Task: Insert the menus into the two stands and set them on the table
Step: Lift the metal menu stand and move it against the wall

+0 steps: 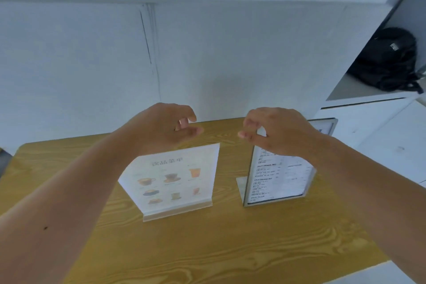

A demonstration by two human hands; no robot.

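Two clear stands stood upright on the wood-grain worktop [230, 249], each already loaded with a menu. The left stand [177, 210] held the picture menu [173, 180], which showed cups and drinks under a printed heading. The right stand [274, 196], just beside it but not touching, held the text menu [276, 180] printed in lines of small type. The left hand [161, 127] hovered above the picture menu with its fingers [191, 131] apart and curled, holding nothing. The right hand [276, 131] was positioned over the top edge of the text menu, fingers loosely curled; contact with the menu could not be determined. A black bag [389, 60] lay on a shelf [355, 92] at the upper right.
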